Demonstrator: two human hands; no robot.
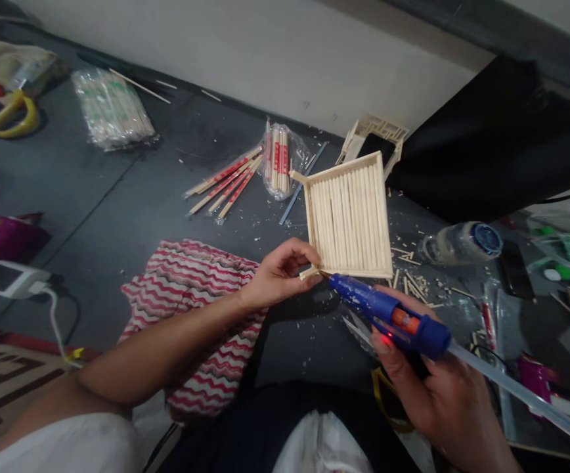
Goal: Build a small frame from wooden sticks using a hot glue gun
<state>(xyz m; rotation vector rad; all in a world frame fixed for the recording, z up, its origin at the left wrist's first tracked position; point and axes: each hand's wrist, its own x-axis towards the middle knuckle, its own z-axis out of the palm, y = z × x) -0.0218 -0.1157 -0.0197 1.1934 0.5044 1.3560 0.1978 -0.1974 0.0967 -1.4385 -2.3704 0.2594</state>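
My right hand (pixel 430 381) is wrapped round a blue hot glue gun (pixel 364 295), with a long clear glue stick (pixel 521 391) running out of its back end and a red light glowing on it. The gun's nozzle touches the near left corner of a square panel (pixel 348 220) built of pale wooden sticks with a raised edge. At that same corner, my left hand (pixel 289 266) pinches the panel between thumb and fingers, beside a short stick end that juts out. A second stick end projects from the far left corner.
Wrapped chopsticks (pixel 228 180) and a bagged stick bundle (pixel 112 108) lie beyond. A stick frame (pixel 371 141) stands at the back wall. Right are a plastic bottle (pixel 462 243), a phone (pixel 515 269) and cut stick bits (pixel 416 286). Scissors (pixel 14 115) lie far left; striped cloth (pixel 191 315) lies near.
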